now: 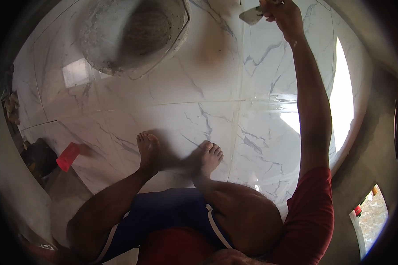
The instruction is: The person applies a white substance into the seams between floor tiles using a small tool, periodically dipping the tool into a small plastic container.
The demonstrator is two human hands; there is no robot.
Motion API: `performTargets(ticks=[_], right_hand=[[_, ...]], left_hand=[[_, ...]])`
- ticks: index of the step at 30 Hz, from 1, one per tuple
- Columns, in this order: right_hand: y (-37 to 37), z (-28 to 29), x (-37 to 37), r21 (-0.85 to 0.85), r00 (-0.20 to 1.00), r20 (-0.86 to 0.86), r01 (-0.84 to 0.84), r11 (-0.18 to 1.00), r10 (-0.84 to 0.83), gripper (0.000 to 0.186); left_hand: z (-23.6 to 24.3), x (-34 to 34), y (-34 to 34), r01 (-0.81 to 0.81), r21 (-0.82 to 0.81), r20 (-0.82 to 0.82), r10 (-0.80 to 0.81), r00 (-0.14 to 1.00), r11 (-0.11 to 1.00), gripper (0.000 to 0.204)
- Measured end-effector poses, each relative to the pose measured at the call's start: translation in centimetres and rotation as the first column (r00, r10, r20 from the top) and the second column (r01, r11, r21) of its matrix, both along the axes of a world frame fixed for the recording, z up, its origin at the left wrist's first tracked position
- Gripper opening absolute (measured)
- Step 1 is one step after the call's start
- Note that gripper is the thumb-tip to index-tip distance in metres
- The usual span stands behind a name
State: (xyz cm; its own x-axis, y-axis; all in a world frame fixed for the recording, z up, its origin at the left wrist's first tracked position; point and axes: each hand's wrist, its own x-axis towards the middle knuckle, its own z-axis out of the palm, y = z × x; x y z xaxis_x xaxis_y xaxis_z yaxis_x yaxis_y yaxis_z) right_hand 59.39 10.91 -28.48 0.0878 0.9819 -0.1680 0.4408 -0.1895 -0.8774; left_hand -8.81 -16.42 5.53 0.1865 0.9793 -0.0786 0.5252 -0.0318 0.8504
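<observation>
My right arm stretches far up the right side, and my right hand [284, 17] is closed around a putty knife near the top edge. The putty knife's flat grey blade [252, 16] points left, over the marbled white floor tiles [265, 66]; whether it touches them I cannot tell. To the left of that hand stands a large whitish bucket [99, 42], its wall smeared and its inside dark grey. My left hand does not show. A strip of skin at the bottom edge cannot be made out.
My bare feet [211, 157] stand on the tiles below the bucket. A red plastic cup [67, 157] lies at the left beside a dark object [39, 157]. Walls curve round both sides, and bright light falls on the floor at the right.
</observation>
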Motion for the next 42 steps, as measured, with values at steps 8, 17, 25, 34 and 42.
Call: performTargets(ticks=[8,17,25,34,42], right_hand=[[-18.1,1.3,-2.9,-0.115,0.878,0.321,-0.336,0.935,0.355,0.038],[-9.3,-0.9,-3.6,-0.009,0.93,0.298,-0.222,0.975,0.215,0.033],[3.0,-1.0,-5.0,0.025,0.934,0.325,-0.165,0.986,0.148,0.024],[10.6,-2.4,-4.0,-0.015,0.936,0.266,-0.233,0.972,0.229,0.026],[7.2,2.2,-7.1,0.076,0.979,0.19,0.061,0.995,-0.075,0.029]], left_hand=[[-35.9,22.0,-12.6,0.283,-0.293,-0.491,-0.398,0.775,0.913,0.068],[-38.3,21.4,-14.7,0.315,-0.316,-0.488,-0.438,0.755,0.895,0.091],[-37.6,21.0,-13.9,0.288,-0.314,-0.495,-0.415,0.763,0.904,0.088],[-36.7,21.7,-11.9,0.319,-0.178,-0.458,-0.366,0.81,0.931,0.084],[-35.8,21.8,-10.9,0.328,-0.094,-0.452,-0.333,0.828,0.94,0.081]])
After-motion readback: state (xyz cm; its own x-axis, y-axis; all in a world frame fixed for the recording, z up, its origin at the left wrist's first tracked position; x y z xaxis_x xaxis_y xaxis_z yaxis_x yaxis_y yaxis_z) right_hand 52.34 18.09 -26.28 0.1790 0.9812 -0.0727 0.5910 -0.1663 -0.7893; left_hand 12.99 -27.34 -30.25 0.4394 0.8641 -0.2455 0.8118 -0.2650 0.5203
